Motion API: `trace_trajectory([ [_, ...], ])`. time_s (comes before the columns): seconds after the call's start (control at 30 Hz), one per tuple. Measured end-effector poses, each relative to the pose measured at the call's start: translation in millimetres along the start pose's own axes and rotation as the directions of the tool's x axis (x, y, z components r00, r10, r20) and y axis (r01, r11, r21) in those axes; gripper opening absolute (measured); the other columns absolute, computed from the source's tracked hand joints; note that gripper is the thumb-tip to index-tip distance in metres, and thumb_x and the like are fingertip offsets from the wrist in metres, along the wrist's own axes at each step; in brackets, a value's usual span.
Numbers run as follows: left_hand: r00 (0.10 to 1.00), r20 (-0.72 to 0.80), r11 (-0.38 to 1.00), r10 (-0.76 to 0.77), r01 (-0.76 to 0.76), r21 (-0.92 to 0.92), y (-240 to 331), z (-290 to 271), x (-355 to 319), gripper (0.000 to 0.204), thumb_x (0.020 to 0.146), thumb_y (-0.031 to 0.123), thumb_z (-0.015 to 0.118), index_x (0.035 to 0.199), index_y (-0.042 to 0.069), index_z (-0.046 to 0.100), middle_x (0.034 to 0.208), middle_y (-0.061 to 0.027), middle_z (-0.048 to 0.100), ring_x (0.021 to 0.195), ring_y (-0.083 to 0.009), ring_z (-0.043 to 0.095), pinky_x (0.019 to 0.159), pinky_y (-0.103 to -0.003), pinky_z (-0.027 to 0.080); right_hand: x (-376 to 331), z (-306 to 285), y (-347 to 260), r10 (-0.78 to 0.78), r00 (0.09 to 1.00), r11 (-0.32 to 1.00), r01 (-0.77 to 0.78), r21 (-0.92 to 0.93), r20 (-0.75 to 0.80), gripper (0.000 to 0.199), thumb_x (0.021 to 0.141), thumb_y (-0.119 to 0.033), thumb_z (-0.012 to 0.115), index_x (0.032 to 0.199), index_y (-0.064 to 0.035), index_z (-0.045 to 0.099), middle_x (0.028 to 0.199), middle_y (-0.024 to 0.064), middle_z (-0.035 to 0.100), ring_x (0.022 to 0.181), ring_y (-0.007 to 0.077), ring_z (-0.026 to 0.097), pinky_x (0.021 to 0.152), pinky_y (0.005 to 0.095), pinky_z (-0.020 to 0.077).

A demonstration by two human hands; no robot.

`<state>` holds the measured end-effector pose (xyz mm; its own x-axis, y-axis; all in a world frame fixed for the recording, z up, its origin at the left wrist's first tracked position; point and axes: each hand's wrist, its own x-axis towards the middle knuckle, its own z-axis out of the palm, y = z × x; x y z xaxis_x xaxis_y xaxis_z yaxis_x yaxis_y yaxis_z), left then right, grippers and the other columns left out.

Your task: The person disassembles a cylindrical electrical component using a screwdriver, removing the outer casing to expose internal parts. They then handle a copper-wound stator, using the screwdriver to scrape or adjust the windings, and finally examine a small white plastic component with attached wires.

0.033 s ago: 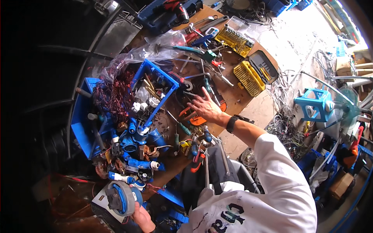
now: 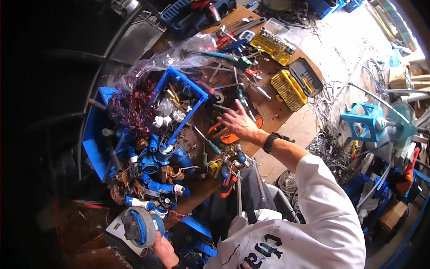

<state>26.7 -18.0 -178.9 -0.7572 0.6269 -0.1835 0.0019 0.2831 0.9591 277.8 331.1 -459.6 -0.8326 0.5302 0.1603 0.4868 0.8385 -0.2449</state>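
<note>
Low on the left, my left hand is closed round a large round industrial connector with a grey collar, a blue body and a dark middle. Its fingers are partly hidden behind the connector. My right hand reaches over the workbench with its fingers apart, holding nothing. Under and beside it lie an orange-and-black tool and a screwdriver with a dark green handle. I cannot tell whether the fingers touch them. Another green-handled screwdriver lies nearer to me.
Left of my right hand stands a blue bin of small parts, beside tangled copper wire. Blue industrial plugs pile up in front. Yellow bit sets lie at the far right of the bench. A light-blue stool and loose cables occupy the floor.
The whole view has shifted very slightly. My right hand sits marginally farther right, fingers still apart. My left hand keeps its hold on the connector.
</note>
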Motion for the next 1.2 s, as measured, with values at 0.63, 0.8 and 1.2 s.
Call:
trace_trajectory([
  [0.63, 0.998, 0.037, 0.997, -0.044, 0.046, -0.065, -4, 2, 0, 0.065, 0.079, 0.002, 0.064, 0.139, 0.0, 0.041, 0.142, -0.0169, 0.045, 0.133, -0.0318, 0.04, 0.116, -0.046, 0.018, -32, -99, 102, 0.675, 0.694, -0.107, -0.244, 0.964, 0.251, 0.038, 0.083, -0.004, 0.069, 0.118, 0.0011, 0.054, 0.102, 0.0062, 0.064, 0.088, 0.0135, 0.062, 0.081, 0.0285, 0.0511],
  [0.8, 0.998, 0.063, 0.999, 0.014, -0.012, -0.042, -6, -1, 0, 0.065, 0.083, 0.01, 0.065, 0.141, -0.002, 0.037, 0.143, -0.017, 0.043, 0.132, -0.0318, 0.042, 0.115, -0.044, 0.022, -29, -62, 81, 0.663, 0.712, 0.093, -0.384, 0.919, 0.231, 0.05, 0.076, -0.004, 0.074, 0.12, 0.0022, 0.051, 0.1, 0.0095, 0.065, 0.084, 0.0161, 0.063, 0.077, 0.03, 0.0536],
  [1.2, 1.0, 0.026, 0.998, 0.01, -0.008, -0.066, -3, 3, -7, 0.064, 0.078, 0.007, 0.067, 0.137, 0.001, 0.042, 0.138, -0.0164, 0.048, 0.13, -0.0314, 0.044, 0.113, -0.044, 0.023, 34, -19, 5, 0.673, 0.702, 0.644, -0.711, 0.283, 0.234, 0.059, 0.069, -0.037, 0.076, 0.112, -0.0057, 0.05, 0.098, 0.0131, 0.065, 0.101, 0.0298, 0.058, 0.086, 0.0455, 0.0362],
])
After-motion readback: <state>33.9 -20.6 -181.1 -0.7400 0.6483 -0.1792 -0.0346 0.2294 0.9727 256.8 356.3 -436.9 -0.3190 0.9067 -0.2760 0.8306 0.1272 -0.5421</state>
